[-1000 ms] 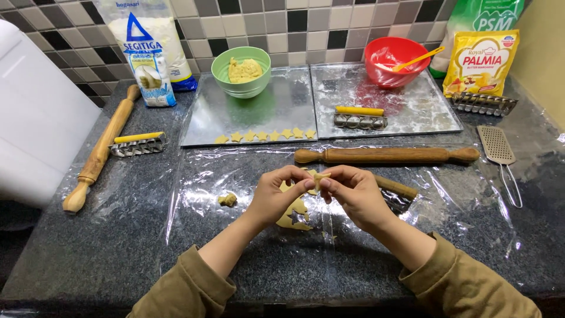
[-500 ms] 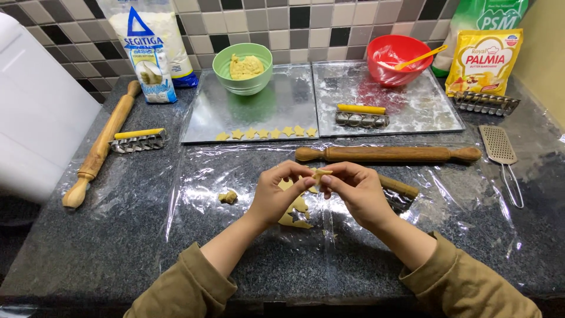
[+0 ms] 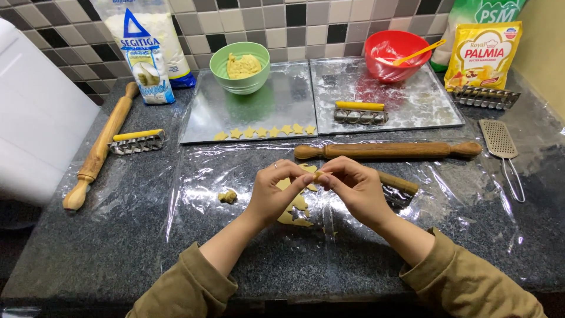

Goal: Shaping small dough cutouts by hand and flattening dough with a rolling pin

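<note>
Both grips pinch one small dough piece (image 3: pixel 316 175) between the fingertips of the left hand (image 3: pixel 276 194) and right hand (image 3: pixel 356 191), held above the rolled dough sheet (image 3: pixel 294 211) at desk centre. Risk: soft dough may tear or deform under pinching; the rolling pin (image 3: pixel 388 150) at twelve o'clock could be knocked.

A green bowl (image 3: pixel 239 66) of dough sits at eleven o'clock, a red bowl (image 3: pixel 396 55) with a yellow spatula (image 3: pixel 419 52) at one o'clock. A row of star cutouts (image 3: pixel 265 131) lines the left tray (image 3: pixel 235 112). At nine o'clock lies a pale rolling pin (image 3: pixel 101 148), at three a flat grater (image 3: pixel 499 139).
</note>
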